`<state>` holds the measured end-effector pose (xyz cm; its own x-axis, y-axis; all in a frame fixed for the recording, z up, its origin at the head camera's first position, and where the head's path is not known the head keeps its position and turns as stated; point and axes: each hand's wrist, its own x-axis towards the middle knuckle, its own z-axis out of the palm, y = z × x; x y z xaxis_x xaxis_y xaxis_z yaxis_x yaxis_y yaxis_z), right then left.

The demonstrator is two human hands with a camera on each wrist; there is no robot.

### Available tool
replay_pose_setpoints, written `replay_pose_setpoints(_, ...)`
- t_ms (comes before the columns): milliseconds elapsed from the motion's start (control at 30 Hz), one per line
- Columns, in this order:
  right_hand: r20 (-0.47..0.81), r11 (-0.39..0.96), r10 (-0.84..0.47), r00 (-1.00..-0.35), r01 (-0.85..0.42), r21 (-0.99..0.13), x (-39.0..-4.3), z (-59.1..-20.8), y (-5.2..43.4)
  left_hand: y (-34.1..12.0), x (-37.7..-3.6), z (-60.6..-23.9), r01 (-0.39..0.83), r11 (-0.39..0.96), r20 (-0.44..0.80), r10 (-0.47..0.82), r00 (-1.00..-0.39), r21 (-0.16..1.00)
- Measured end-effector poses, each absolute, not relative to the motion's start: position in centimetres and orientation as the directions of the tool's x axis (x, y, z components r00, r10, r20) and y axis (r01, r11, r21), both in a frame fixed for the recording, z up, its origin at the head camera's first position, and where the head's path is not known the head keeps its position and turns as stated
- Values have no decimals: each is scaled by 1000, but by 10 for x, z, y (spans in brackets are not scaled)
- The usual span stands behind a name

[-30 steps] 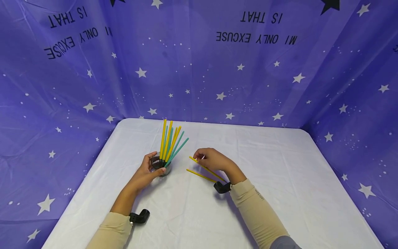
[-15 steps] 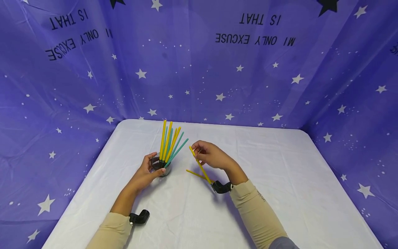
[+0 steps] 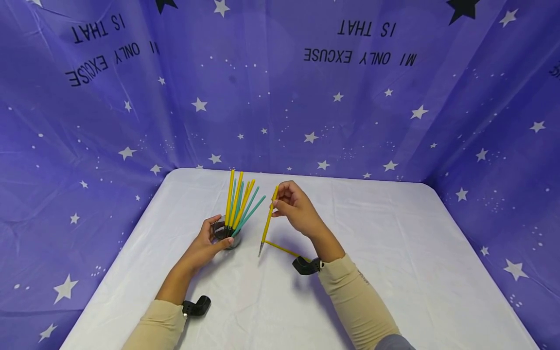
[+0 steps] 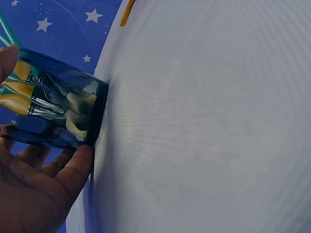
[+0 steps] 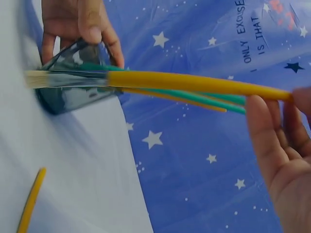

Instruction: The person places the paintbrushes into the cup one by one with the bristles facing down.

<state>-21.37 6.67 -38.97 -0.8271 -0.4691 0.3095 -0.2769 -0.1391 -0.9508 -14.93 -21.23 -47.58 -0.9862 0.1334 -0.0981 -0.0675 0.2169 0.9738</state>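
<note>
My left hand grips a clear glass cup on the white table; the cup holds several yellow and teal paintbrushes standing bristles down. My right hand pinches the top of one yellow paintbrush and holds it nearly upright, bristle tip down, just right of the cup. In the right wrist view this brush crosses in front of the cup. Another yellow brush lies flat on the table under my right wrist.
A purple star-printed cloth rises behind and on both sides of the table. Black wrist camera mounts sit on both forearms. The table's back edge runs close behind the cup.
My right hand has lifted one yellow brush off the table and swung it from lying flat to nearly upright, moving up and towards the cup. The left hand and cup have stayed still.
</note>
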Motion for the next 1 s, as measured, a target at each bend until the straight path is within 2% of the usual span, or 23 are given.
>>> replay_pose_setpoints(167, 379, -252, -354, -855, -303, -919, -210, -386, 60, -212, -149, -476, -67, 223, -98, 132, -986, 973)
replay_pose_setpoints(600, 422, -372, -147, -895, -346, -862, -203, -391, 37, -212, -148, -475, -66, 215, -96, 135, -986, 975)
replay_pose_setpoints(1000, 370, -333, -152, -917, -305, -892, -196, -418, 11, -213, -149, -478, -65, 213, -93, 124, -988, 975)
